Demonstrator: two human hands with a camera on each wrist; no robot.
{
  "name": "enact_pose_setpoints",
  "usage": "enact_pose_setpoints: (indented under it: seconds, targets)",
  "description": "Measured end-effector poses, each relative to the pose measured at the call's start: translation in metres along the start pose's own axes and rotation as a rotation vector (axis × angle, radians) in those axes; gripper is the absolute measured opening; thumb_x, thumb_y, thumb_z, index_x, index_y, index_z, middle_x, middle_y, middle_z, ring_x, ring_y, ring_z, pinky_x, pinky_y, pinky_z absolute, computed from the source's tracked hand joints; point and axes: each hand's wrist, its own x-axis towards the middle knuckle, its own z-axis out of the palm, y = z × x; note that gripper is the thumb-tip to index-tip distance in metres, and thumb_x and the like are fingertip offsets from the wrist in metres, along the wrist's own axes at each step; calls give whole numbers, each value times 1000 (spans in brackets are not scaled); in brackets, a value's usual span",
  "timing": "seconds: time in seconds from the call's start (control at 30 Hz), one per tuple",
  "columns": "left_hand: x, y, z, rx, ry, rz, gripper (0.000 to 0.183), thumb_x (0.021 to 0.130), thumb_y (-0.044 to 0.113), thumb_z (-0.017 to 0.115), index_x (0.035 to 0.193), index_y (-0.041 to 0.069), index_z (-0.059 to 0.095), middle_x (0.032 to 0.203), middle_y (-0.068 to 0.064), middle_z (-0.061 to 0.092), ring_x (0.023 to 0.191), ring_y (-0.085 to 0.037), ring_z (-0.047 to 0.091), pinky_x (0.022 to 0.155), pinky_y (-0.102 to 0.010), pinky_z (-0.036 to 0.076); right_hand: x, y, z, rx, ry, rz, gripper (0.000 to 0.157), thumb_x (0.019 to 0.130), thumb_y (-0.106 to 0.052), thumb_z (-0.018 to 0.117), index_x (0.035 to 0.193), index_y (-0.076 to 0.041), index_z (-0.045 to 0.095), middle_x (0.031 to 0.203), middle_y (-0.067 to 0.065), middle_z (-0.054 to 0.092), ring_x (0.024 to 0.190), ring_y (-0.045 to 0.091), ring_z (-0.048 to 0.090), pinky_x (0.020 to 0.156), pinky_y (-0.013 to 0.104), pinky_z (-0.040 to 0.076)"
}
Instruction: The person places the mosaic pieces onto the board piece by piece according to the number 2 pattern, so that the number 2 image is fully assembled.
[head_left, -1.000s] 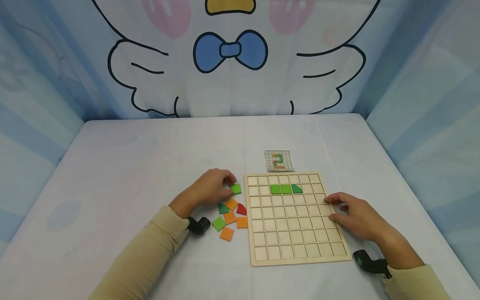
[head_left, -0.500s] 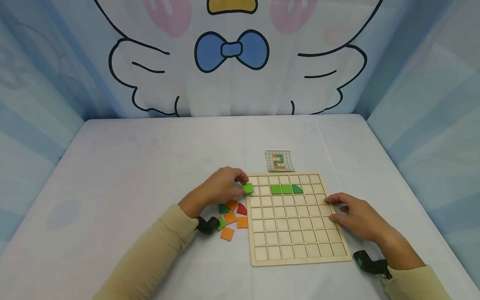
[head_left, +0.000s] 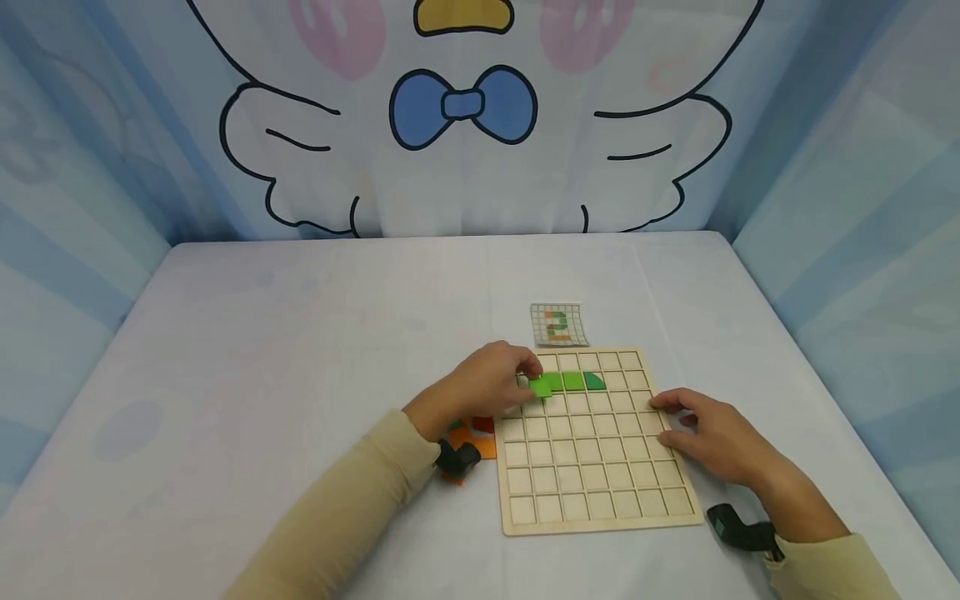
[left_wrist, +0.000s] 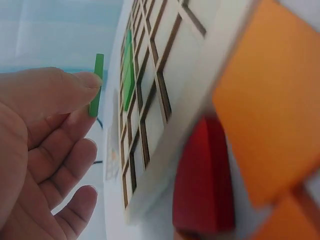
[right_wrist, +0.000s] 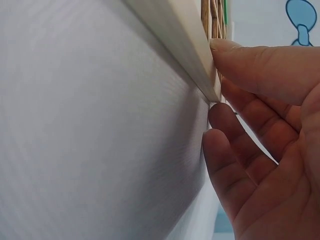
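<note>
My left hand (head_left: 480,379) pinches a green square tile (head_left: 541,388) between thumb and fingers. In the left wrist view the tile (left_wrist: 98,87) shows edge-on and tilted upright. It is over the upper left of a wooden grid board (head_left: 600,504), overlapping the left end of a row of tiles. That row has bright green squares (head_left: 573,381) and a dark green quarter-round piece (head_left: 595,381). My right hand (head_left: 712,429) rests at the board's right edge, thumb and fingertips touching it. In the right wrist view, the thumb (right_wrist: 260,67) lies along the rim, the other fingers loosely bent.
Left of the board lie orange squares (left_wrist: 272,100) and a red rounded piece (left_wrist: 204,175), partly hidden by my left wrist in the head view. A small printed pattern card (head_left: 559,325) lies beyond the board. Black wrist cameras (head_left: 738,527) sit on both wrists.
My left hand has carried the green square tile rightward from beside the board to over its upper left, by the tile row. My right hand has stayed at the board's edge.
</note>
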Motion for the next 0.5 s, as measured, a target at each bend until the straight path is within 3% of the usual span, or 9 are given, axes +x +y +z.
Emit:
enact_pose_setpoints:
  seconds: [0.5]
  targets:
    - [21, 22, 16, 32, -9, 92, 24, 94, 17, 69, 117, 10, 69, 114, 3, 69, 112, -13, 59, 95, -22, 44, 0, -2, 0, 13, -6, 14, 40, 90, -11, 72, 127, -3, 61, 126, 17, 62, 107, 35, 59, 89, 53, 47]
